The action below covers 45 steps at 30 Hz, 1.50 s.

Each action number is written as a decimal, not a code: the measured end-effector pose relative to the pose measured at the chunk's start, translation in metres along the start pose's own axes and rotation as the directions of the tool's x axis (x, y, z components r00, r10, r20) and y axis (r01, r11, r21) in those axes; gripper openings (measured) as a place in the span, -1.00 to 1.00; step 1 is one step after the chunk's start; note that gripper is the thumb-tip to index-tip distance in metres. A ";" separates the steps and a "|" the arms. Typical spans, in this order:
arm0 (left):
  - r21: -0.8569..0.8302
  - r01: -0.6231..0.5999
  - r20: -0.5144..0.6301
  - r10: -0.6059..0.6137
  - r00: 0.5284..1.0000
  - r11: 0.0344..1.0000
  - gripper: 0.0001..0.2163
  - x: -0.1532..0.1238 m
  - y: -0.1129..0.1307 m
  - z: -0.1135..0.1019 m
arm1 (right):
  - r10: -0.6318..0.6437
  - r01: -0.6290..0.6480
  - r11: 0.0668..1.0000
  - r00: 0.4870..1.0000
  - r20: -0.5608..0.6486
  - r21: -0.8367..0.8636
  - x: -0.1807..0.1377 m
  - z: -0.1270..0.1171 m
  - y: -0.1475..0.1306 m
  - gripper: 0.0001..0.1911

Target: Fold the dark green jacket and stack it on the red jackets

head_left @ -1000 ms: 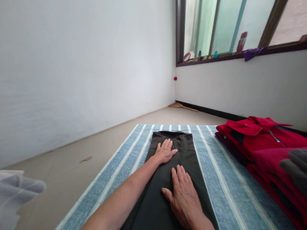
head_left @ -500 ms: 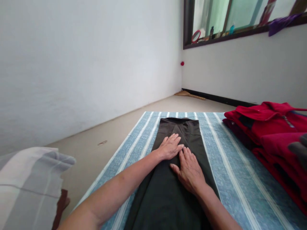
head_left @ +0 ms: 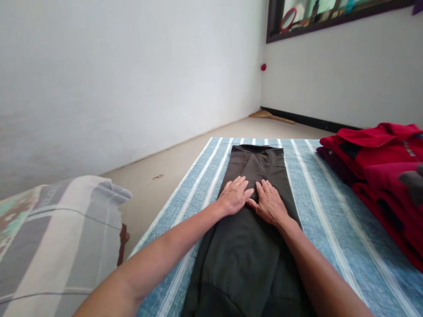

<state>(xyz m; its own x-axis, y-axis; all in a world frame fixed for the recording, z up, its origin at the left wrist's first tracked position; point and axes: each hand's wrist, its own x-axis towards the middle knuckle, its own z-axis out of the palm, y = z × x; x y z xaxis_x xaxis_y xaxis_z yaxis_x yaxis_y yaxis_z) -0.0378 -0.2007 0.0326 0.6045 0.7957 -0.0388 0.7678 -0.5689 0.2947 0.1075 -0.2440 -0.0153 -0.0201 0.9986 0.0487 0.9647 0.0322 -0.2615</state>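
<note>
A pair of dark leggings (head_left: 244, 251) lies lengthwise on a blue and white striped cloth (head_left: 317, 185), waistband at the far end. My left hand (head_left: 233, 195) rests flat on the upper part, fingers stretched out and slightly spread. Beside it my right hand (head_left: 269, 203) also lies flat on the fabric, its thumb close to the left thumb. Neither hand grasps the fabric. The lower end of the leggings runs out of view at the bottom.
A stack of folded red clothes (head_left: 380, 171) sits on the cloth at the right. To the left is a grey and white checked fabric (head_left: 76, 229). A small loop (head_left: 158, 177) lies on the floor, and a broom (head_left: 272, 116) by the far corner. A window (head_left: 310, 15) is at upper right.
The view has tilted down and turned slightly left. My right hand has moved forward along the leggings, level with the left. More of the checked fabric shows.
</note>
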 end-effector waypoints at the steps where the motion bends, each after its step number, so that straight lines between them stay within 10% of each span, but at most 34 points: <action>1: 0.003 0.005 -0.004 -0.005 1.000 1.000 -0.50 -0.018 0.003 -0.002 | 0.000 0.000 1.000 1.000 0.004 0.000 0.000 0.000 0.000 -0.15; 9: 0.052 -0.007 0.168 -0.001 0.986 0.999 -0.28 -0.114 0.021 0.010 | 0.010 -0.010 1.000 1.000 -0.001 0.010 0.001 0.002 -0.003 -0.11; 25: -0.053 -0.008 0.247 0.021 0.969 0.999 -0.35 -0.156 0.046 -0.019 | 0.068 -0.068 0.997 0.998 -0.005 -0.023 -0.035 -0.011 -0.026 -0.17; 35: -0.056 -0.029 0.264 0.043 0.964 0.998 -0.31 -0.169 0.043 0.003 | 0.117 -0.117 0.993 0.993 0.004 -0.004 -0.040 -0.009 -0.024 -0.18; 45: -0.046 -0.022 0.246 0.033 0.969 0.999 -0.31 -0.169 0.047 0.001 | -0.226 0.226 0.972 0.974 -0.010 0.063 -0.042 -0.020 -0.066 -0.29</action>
<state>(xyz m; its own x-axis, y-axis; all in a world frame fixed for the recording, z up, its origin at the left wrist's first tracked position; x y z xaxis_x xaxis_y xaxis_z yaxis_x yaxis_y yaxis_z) -0.1033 -0.3625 0.0519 0.6630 0.7011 -0.2624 0.7436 -0.5765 0.3386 0.0497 -0.2893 0.0191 -0.2345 0.9651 0.1162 0.9168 0.2593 -0.3037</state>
